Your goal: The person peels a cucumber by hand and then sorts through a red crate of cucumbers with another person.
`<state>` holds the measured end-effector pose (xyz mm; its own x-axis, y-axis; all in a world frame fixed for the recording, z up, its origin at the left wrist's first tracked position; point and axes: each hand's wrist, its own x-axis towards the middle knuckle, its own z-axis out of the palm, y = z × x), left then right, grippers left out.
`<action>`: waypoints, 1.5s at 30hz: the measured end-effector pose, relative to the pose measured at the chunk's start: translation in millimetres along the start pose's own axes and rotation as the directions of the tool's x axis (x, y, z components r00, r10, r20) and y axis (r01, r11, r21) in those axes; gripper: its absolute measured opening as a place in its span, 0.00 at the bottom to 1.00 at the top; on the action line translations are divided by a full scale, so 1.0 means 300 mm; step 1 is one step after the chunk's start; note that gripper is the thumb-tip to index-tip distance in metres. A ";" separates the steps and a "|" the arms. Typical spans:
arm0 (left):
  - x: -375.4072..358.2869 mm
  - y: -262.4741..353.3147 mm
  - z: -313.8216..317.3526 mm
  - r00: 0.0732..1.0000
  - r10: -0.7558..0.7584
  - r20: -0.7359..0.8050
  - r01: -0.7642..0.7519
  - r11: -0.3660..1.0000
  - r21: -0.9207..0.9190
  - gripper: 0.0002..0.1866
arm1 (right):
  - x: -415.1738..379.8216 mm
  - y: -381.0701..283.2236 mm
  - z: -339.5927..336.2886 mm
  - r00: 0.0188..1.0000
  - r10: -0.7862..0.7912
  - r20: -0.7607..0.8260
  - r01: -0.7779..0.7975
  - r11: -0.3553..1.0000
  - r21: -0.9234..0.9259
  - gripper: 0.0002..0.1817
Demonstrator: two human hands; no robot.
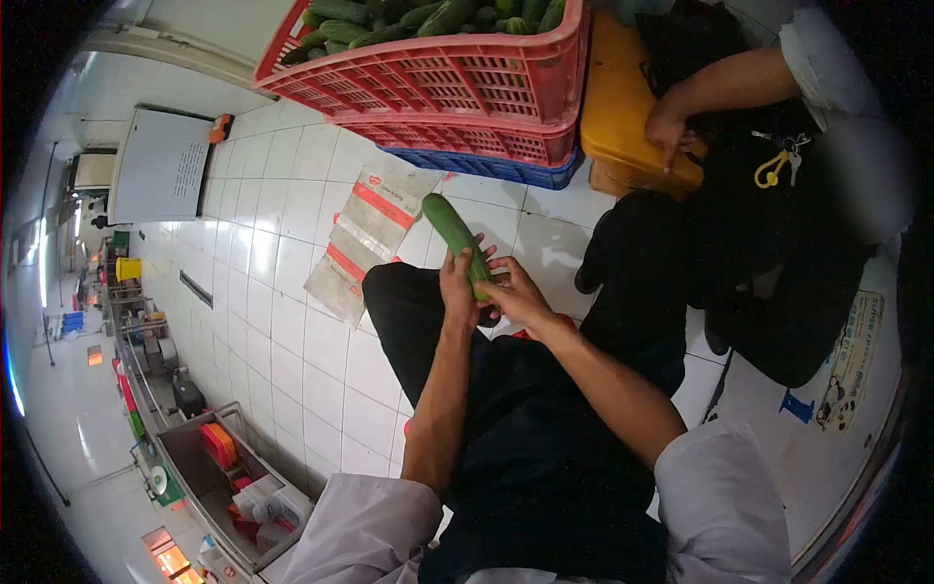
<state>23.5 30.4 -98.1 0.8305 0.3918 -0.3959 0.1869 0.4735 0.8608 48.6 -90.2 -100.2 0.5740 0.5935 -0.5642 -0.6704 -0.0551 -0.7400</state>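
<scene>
A long green cucumber [449,226] is tilted up and to the left above my lap. My left hand [457,284] is wrapped round its lower part from the left side. At the bottom end, the fingers of my right hand [518,296] close on the cucumber from the right. Part of the cucumber's lower end is hidden behind my fingers. Below my hands, something white and red shows between my legs, too covered to name.
Red crates [438,88] heaped with cucumbers [389,21] stand on a blue crate [545,175] ahead. To the right is a yellow box [623,107] with another person's hand [671,131] on it. Flattened cardboard [362,234] lies on the tiled floor. A metal sink [185,443] holds containers at left.
</scene>
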 end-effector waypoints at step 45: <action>0.063 -0.105 -0.104 0.987 -0.135 -0.090 0.091 0.919 -0.383 0.21 | 0.017 0.012 -0.061 0.881 -0.473 -0.035 0.377 0.742 -0.554 0.09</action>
<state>16.8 47.6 -142.8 0.7474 0.3934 -0.5354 0.0462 0.7732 0.6325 57.8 -102.2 -112.5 0.8385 0.5210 -0.1598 -0.0208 -0.2623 -0.9648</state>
